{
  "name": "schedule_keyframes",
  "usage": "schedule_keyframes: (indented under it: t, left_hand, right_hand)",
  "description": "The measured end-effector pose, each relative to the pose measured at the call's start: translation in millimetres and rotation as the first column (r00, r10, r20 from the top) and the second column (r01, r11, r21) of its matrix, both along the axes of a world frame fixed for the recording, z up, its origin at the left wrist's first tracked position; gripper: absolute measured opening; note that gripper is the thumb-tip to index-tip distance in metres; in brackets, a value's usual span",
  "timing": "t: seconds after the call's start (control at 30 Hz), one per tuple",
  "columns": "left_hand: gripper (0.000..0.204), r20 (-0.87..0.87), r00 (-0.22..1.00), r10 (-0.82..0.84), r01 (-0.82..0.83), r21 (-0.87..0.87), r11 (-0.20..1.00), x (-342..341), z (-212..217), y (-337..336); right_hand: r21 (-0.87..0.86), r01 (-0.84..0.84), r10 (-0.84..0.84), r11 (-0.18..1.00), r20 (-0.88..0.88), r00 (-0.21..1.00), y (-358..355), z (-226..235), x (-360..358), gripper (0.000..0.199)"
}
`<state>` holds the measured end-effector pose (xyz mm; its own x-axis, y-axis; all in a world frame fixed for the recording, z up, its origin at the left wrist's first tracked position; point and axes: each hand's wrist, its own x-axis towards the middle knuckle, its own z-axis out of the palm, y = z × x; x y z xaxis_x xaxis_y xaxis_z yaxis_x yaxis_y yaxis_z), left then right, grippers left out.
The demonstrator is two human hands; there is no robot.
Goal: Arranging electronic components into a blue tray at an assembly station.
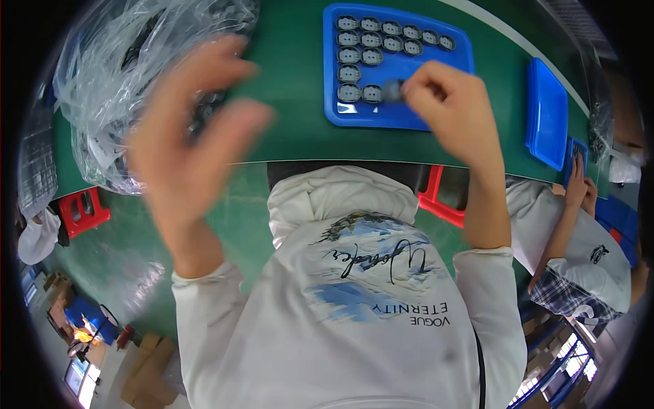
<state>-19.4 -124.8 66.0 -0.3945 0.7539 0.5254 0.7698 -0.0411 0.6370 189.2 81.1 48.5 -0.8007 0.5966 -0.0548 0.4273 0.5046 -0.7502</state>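
Observation:
A shallow blue tray [392, 116] rests on the green table, holding several small oval parts [370, 39] with black rims and grey faces. They lie in rows along its far and left sides. My right hand [455, 109] is over the tray's right half, thumb and forefinger pinching one such oval part [393, 91], blurred, at the right end of the nearest row. Over a clear plastic bag [102, 88] at the left is my left hand [187, 136], smeared by motion. Its thumb and fingers are spread, and no object shows between them. Dark parts show partly behind it.
Stacked blue trays [547, 112] stand on the table [286, 88] to the right. Beyond them a co-worker's hands [578, 187] are at a smaller blue tray. Red stools [85, 211] stand below the table's near edge.

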Motion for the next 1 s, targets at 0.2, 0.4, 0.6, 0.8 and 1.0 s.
schedule_keyframes:
  t: [0.2, 0.4, 0.6, 0.8, 1.0]
  left_hand:
    - [0.029, -0.091, 0.820, 0.564, -0.571, -0.170, 0.803, -102.8, 13.3, -31.5]
    - [0.033, -0.349, 0.852, 0.390, -0.523, -0.542, 0.658, -139.8, -20.3, -40.8]
    - [0.034, -0.428, 0.815, 0.391, -0.579, -0.634, 0.512, -168.4, -22.3, -23.5]
    - [0.031, -0.396, 0.894, 0.211, -0.408, -0.521, 0.750, -188.7, -14.5, -10.9]
    - [0.035, -0.340, 0.929, 0.144, -0.333, -0.603, 0.725, -189.9, -23.8, 4.3]
  right_hand:
    - [0.272, 0.002, -0.036, 0.962, 0.121, 0.992, 28.1, -38.7, -12.5, 0.020]
    - [0.301, -0.078, 0.014, 0.951, 0.209, 0.978, 18.2, -43.9, -26.3, 0.023]
    - [0.325, -0.140, 0.053, 0.935, 0.264, 0.963, 15.9, -50.1, -33.2, 0.024]
    - [0.278, -0.124, 0.060, 0.953, 0.227, 0.972, 19.9, -44.4, -36.2, 0.030]
    - [0.153, -0.020, -0.004, 0.988, 0.151, 0.989, 20.3, -27.3, -20.3, 0.037]
